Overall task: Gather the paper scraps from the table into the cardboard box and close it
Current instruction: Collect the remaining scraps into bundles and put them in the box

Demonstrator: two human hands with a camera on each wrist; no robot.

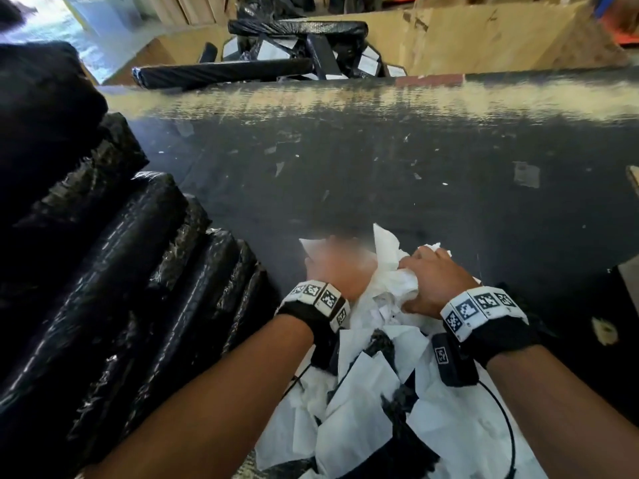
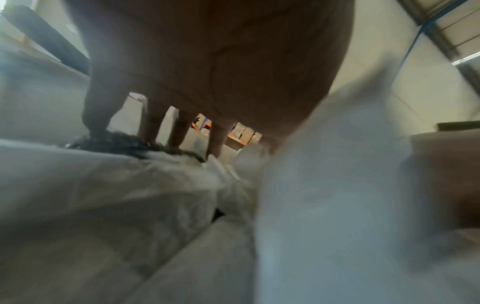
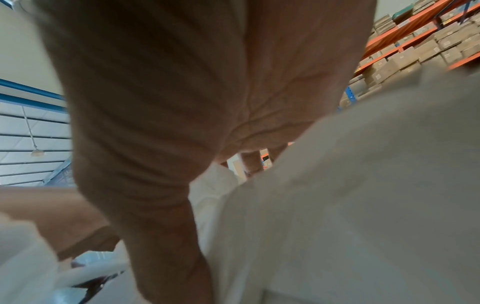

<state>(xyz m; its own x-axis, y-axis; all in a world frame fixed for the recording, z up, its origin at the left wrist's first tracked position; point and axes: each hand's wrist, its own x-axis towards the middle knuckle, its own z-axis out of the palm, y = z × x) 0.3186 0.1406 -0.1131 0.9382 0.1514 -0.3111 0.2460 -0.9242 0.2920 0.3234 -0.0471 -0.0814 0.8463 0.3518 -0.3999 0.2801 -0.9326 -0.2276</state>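
Observation:
A heap of white paper scraps lies at the near edge of the black table, with bits of black wrap mixed in. My left hand, blurred by motion, lies on the heap's far left side. Its fingers point straight down onto the paper. My right hand presses on the heap's far right side, thumb spread, fingers reaching down behind the paper. A large open cardboard box stands beyond the table's far edge.
Black plastic-wrapped rolls are stacked along the left of the table. More wrapped black parts fill the box behind. Small loose scraps dot the table top. Another scrap lies lower at the right.

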